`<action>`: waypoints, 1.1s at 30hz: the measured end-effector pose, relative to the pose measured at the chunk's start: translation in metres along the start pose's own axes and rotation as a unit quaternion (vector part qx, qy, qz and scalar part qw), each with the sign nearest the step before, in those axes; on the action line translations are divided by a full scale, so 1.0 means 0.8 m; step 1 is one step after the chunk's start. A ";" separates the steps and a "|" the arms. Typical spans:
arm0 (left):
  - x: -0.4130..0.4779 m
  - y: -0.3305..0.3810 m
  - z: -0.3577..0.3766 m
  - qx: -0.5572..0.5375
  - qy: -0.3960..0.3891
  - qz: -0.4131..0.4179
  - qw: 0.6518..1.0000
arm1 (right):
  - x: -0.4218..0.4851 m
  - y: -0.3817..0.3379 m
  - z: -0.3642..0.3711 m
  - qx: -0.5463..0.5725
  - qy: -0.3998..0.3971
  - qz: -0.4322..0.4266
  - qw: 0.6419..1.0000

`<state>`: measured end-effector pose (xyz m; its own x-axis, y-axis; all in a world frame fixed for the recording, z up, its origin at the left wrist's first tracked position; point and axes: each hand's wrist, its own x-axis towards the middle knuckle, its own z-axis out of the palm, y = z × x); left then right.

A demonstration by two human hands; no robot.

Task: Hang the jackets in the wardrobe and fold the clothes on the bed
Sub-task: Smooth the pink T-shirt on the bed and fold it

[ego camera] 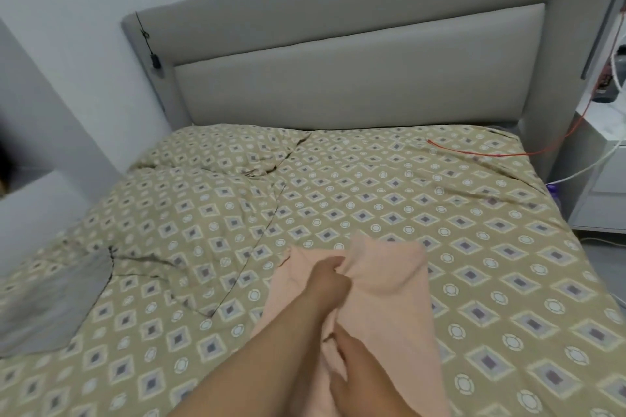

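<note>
A peach-coloured garment lies lengthwise on the patterned bed cover, near the front middle. My left hand pinches a fold of the garment near its far end. My right hand grips the same cloth closer to me, with the fabric bunched between both hands. A grey garment lies flat at the left edge of the bed.
A padded grey headboard stands at the back. A red cable runs over the far right corner of the bed to a white bedside cabinet. A white wall and ledge border the left side.
</note>
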<state>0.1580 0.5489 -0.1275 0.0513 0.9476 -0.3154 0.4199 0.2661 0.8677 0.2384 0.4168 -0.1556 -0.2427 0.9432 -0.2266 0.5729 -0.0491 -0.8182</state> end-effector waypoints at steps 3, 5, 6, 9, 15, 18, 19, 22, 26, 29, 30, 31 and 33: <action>0.005 -0.032 -0.070 -0.023 0.080 -0.010 0.996 | -0.003 -0.009 0.020 0.057 -0.023 -0.021 0.998; 0.004 -0.066 -0.112 -0.016 0.118 -0.044 0.992 | -0.010 -0.005 0.025 0.096 0.011 -0.011 0.995; -0.002 -0.083 -0.125 -0.027 0.121 -0.071 0.990 | -0.014 -0.003 0.027 0.105 0.031 -0.002 0.994; -0.033 -0.121 -0.138 -0.075 0.100 -0.129 0.984 | -0.026 -0.004 0.034 0.101 0.078 0.017 0.992; -0.119 -0.151 -0.118 -0.132 0.026 -0.153 0.979 | -0.038 -0.001 0.039 -0.163 0.022 -0.046 0.985; -0.136 -0.152 -0.104 -0.172 -0.007 -0.158 0.972 | -0.042 -0.003 0.043 -0.287 -0.049 -0.032 0.956; -0.133 -0.149 -0.101 -0.181 -0.010 -0.155 0.971 | -0.043 -0.006 0.044 -0.297 -0.049 -0.035 0.953; -0.122 -0.137 -0.086 -0.174 0.023 -0.141 0.974 | -0.046 -0.013 0.046 -0.283 -0.010 -0.067 0.957; -0.119 -0.127 -0.087 -0.225 0.078 -0.112 0.965 | -0.058 -0.019 0.036 -0.228 0.118 -0.111 0.960; -0.119 -0.144 -0.118 -0.226 0.136 -0.143 0.954 | -0.063 -0.015 0.030 -0.245 0.211 -0.077 0.943; -0.124 -0.152 -0.127 -0.185 0.151 -0.157 0.958 | -0.063 -0.014 0.029 -0.251 0.200 -0.025 0.947; -0.132 -0.160 -0.133 -0.107 0.164 -0.170 0.966 | -0.061 -0.010 0.030 -0.249 0.171 0.042 0.952; -0.146 -0.182 -0.139 0.095 0.185 -0.193 0.959 | -0.058 -0.001 0.029 -0.206 0.142 0.170 0.953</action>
<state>-0.0100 0.4194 -0.1742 -0.4523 0.7917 -0.4108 0.5023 0.6067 0.6162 0.2309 0.3656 -0.1564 0.1998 0.9495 -0.2421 0.8540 -0.2899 -0.4320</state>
